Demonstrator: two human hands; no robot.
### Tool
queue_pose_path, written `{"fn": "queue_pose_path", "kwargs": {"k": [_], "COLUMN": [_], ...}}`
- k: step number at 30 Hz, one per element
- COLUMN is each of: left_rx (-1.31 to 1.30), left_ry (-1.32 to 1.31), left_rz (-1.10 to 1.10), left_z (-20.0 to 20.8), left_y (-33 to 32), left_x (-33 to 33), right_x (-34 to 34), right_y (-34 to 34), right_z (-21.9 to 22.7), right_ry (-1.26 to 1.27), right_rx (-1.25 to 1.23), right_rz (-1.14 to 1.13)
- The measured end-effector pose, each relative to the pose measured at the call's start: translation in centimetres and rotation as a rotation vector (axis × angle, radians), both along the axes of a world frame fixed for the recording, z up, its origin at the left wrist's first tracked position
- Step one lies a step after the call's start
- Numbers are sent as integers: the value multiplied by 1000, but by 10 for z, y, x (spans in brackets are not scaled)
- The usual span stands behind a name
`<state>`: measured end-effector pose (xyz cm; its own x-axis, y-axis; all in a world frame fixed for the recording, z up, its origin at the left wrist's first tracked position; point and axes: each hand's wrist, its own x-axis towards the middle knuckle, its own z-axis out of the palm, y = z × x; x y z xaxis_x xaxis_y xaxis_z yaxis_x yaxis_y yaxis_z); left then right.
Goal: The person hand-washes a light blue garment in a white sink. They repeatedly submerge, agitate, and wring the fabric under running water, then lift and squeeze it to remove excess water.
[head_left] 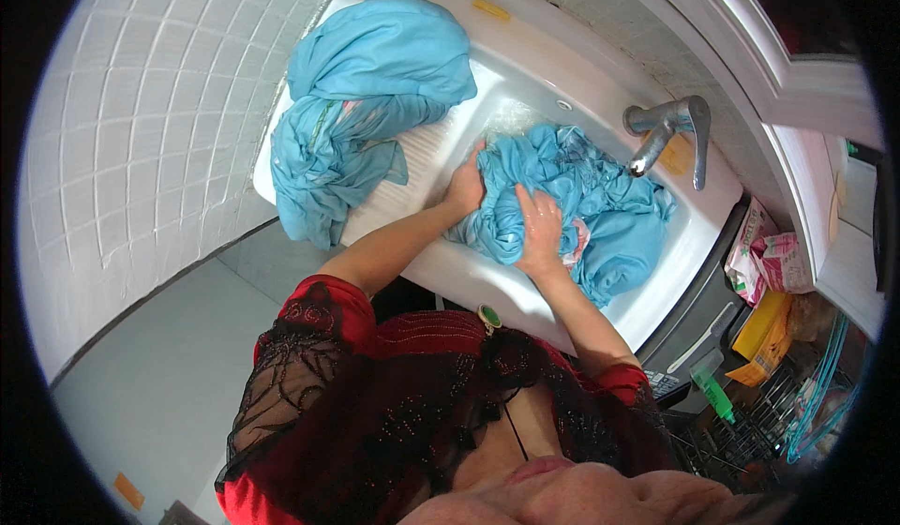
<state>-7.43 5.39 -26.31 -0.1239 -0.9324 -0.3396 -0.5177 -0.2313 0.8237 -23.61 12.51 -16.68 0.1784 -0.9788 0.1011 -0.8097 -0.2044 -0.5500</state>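
The tiled wall (pixel 164 122) rises white on my left, and beside it the white sink (pixel 502 300) stretches before me, its basin on the right and a ridged board (pixel 417 164) on the left. A blue heap (pixel 380 56) covers much of that board, twisted at its middle and hanging over the sink's near edge. In the basin lies the blue cloth (pixel 583 192), wet and crumpled, with a bit of pink showing near its lower edge. Both my hands are on it, a bunched fold between them. My left hand (pixel 468 185) is against the cloth's left side, the fingertips hidden, so I can't tell whether they are clenched. My right hand (pixel 541 234) lies over the fold, fingers slightly bent and touching it; how firmly they grasp, I can't tell. The tap (pixel 670 124) reaches over the basin's far right side. To the right of the sink are blue hangers (pixel 825 375) and a small green bottle (pixel 715 396). A yellow bar (pixel 490 9) sits on the far rim.
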Motion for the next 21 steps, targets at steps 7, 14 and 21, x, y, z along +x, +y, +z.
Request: {"fn": "queue_pose_path", "kwargs": {"k": [7, 14, 21], "left_rx": [212, 54, 174], "left_ry": [23, -507, -207], "left_rz": [-70, -414, -253], "left_z": [-5, -7, 71], "left_y": [2, 2, -2], "left_x": [-1, -14, 14], "right_x": [25, 34, -28], "right_y": [-59, -127, -141], "right_z": [-30, -59, -49], "right_ry": [100, 265, -613], "right_rx": [-96, 196, 382], "right_rz": [-92, -236, -145]}}
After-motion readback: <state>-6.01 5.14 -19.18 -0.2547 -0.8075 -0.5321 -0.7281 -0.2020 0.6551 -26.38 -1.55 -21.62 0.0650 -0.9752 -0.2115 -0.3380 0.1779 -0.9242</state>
